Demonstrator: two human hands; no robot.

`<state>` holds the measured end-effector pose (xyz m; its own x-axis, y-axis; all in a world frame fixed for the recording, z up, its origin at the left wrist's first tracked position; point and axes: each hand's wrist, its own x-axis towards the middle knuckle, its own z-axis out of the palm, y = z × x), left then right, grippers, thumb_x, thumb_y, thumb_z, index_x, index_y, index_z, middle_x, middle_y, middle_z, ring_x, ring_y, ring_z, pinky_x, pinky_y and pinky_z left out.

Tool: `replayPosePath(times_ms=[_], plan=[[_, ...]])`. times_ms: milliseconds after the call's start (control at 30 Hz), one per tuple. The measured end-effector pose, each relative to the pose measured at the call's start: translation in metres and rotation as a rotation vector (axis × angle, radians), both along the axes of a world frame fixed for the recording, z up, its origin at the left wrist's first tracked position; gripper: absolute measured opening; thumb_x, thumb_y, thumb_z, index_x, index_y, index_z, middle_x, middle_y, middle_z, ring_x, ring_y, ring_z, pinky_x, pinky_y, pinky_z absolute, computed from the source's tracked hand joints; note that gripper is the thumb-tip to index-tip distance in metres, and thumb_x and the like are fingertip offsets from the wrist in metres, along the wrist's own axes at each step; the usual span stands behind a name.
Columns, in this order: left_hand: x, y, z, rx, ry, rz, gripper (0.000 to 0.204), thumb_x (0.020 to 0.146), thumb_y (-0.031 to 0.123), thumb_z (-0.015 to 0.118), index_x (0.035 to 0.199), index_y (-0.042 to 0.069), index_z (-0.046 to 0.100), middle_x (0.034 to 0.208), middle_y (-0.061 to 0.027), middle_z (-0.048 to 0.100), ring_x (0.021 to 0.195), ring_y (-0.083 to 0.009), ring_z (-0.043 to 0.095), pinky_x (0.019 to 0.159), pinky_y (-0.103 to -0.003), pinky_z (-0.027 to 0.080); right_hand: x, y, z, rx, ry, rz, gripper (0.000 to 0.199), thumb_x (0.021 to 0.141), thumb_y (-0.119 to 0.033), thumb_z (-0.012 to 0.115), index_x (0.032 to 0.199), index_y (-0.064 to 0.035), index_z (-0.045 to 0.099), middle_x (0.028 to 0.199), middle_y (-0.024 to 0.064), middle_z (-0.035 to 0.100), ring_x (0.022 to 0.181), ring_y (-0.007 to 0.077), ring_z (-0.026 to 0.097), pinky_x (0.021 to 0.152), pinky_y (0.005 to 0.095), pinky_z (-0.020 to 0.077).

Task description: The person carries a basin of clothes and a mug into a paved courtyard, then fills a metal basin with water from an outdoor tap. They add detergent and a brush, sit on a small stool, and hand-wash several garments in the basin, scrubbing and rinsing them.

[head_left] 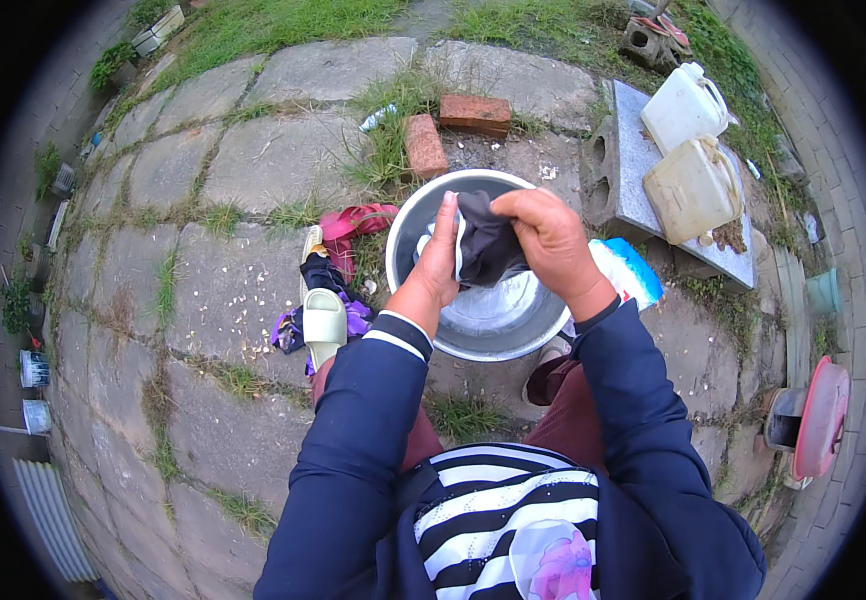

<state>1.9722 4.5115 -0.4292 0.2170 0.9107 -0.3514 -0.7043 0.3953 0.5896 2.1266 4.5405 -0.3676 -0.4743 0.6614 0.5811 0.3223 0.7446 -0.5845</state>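
A round metal basin (498,353) stands on the ground in front of my knees, with some shallow, shiny water visible in its bottom. Over it, a dark grey cloth item (490,243) with a white edge is stretched between my hands. My left hand (438,262) grips its left side, thumb pointing up along the white edge. With fingers curled, my right hand (557,243) pinches its upper right part. Something pale with a blue edge shows behind my left hand inside the basin; its kind is hidden.
Left of the basin lie a pale green slipper (324,325), purple and dark cloth (355,318) and a red cloth (357,222). Bricks (475,115) sit beyond it. At right are a blue-white bag (630,272), a stone slab (636,165) bearing plastic jugs (695,190), and a red lid (821,418).
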Motion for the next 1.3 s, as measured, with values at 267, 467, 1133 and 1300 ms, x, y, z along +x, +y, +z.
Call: replayPosePath(times_ms=[267, 467, 1133, 1300], plan=[[-0.019, 0.022, -0.057, -0.168, -0.001, 0.167, 0.041, 0.071, 0.016, 0.044, 0.104, -0.002, 0.061, 0.098, -0.0191, 0.065, 0.089, -0.033, 0.064, 0.087, -0.045, 0.051, 0.02, -0.038, -0.043, -0.499, -0.192, 0.332, 0.03, 0.078, 0.003, 0.06, 0.108, 0.0002, 0.061, 0.115, 0.0132, 0.062, 0.111, 0.0258, 0.057, 0.095, 0.034, 0.0437], [-0.025, 0.017, -0.025, 0.02, -0.126, 0.139, 0.054, 0.07, 0.021, 0.042, 0.117, -0.003, 0.056, 0.113, -0.0191, 0.062, 0.104, -0.0345, 0.06, 0.094, -0.047, 0.046, 0.05, 0.012, -0.105, -0.307, -0.134, -0.193, 0.017, 0.087, -0.013, 0.058, 0.099, -0.0021, 0.064, 0.086, 0.0088, 0.065, 0.089, 0.0178, 0.062, 0.083, 0.0301, 0.047], [-0.049, 0.014, -0.027, 0.097, -0.19, 0.132, 0.042, 0.085, 0.026, 0.041, 0.112, 0.0, 0.058, 0.111, -0.0165, 0.064, 0.105, -0.0312, 0.06, 0.097, -0.043, 0.044, 0.017, 0.036, -0.134, -0.791, 0.469, -0.169, 0.029, 0.097, -0.027, 0.047, 0.093, -0.0006, 0.058, 0.075, 0.012, 0.06, 0.07, 0.018, 0.055, 0.071, 0.0326, 0.0455], [-0.069, -0.005, -0.033, 0.046, -0.039, 0.262, 0.038, 0.083, 0.02, 0.041, 0.109, -0.002, 0.059, 0.11, -0.0167, 0.064, 0.102, -0.0312, 0.061, 0.096, -0.042, 0.045, 0.037, 0.064, -0.099, -0.701, 0.86, -0.244, 0.029, 0.1, -0.026, 0.044, 0.09, -0.0013, 0.056, 0.077, -0.0036, 0.051, 0.072, 0.0046, 0.043, 0.066, 0.0229, 0.0395]])
